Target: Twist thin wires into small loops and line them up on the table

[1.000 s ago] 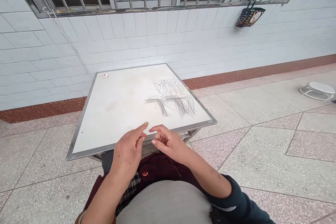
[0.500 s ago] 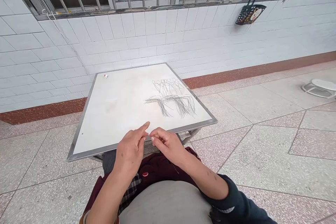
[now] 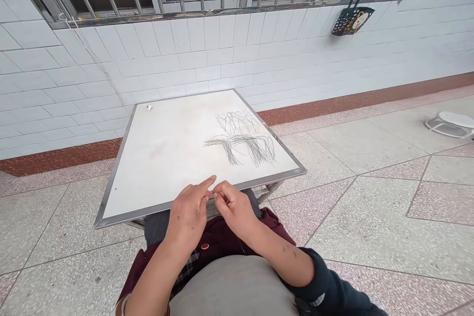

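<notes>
Above the near edge of the white table (image 3: 159,158), my two hands meet fingertip to fingertip. My left hand (image 3: 190,207) is closed in a pinch, its index finger stretched forward. My right hand (image 3: 233,207) pinches with thumb and curled forefinger just beside it. Between them is a thin wire, mostly hidden by the fingers; a faint end trails below my right hand. On the table's right side lies a loose bundle of thin dark wires (image 3: 255,145). Behind it sits a row of several wires with looped tops (image 3: 237,121).
A tiny white-and-red object (image 3: 149,108) lies at the table's far left corner. The table stands against a tiled wall (image 3: 177,69) below a barred window. A dark patterned bag (image 3: 351,19) hangs from the bars. A white stool (image 3: 454,121) is at the right.
Both hands have shifted slightly right, still pinching together. My right fingers have curled in more. The wires on the table have not moved.
</notes>
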The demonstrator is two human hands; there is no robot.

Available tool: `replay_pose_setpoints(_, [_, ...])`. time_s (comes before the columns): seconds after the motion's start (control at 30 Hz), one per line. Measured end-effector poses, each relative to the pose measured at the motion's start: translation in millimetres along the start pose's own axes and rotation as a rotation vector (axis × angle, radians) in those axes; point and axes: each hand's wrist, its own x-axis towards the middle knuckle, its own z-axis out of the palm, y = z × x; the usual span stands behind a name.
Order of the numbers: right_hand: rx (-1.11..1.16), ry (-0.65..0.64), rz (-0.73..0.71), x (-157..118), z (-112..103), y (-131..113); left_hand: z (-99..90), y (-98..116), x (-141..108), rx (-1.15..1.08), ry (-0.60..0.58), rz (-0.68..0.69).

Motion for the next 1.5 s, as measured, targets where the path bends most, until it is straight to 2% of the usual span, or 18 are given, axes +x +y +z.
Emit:
replay_pose_setpoints(0.27, [-0.016,-0.065,-0.024,2.4,-5.8,-2.3,-4.8,-2.3,2.9,-0.077,-0.003,-0.048])
replay_pose_setpoints(0.37, [0.111,-0.1,-0.015,3.8,-6.1,-1.4,-3.7,-4.3,3.2,-0.127,0.035,-0.073])
replay_pose_setpoints(0.5, [0.404,-0.243,0.104,6.1,-5.5,1.4,-3.9,-5.8,3.5,-0.187,0.072,-0.133])
replay_pose_setpoints(0.6, [0.571,-0.281,0.165,7.8,-4.3,2.7,-4.8,-6.5,3.3,-0.239,0.077,-0.173])
replay_pose_setpoints(0.8, [0.642,-0.283,0.185,8.4,-2.7,0.9,-4.7,-7.1,3.4,-0.347,0.048,-0.207])
replay_pose_setpoints(1.0, [0.828,-0.337,0.239,8.2,-3.2,0.3,-6.2,-3.6,3.3,-0.405,0.044,-0.244])
replay_pose_setpoints(1.2, [0.818,-0.321,0.272,8.7,0.5,7.3,-3.3,-1.5,2.3,-0.491,0.05,-0.25])
replay_pose_setpoints(1.5, [0.605,-0.2,0.174,9.4,3.7,7.5,5.0,-4.9,4.2,-0.538,0.093,-0.243])
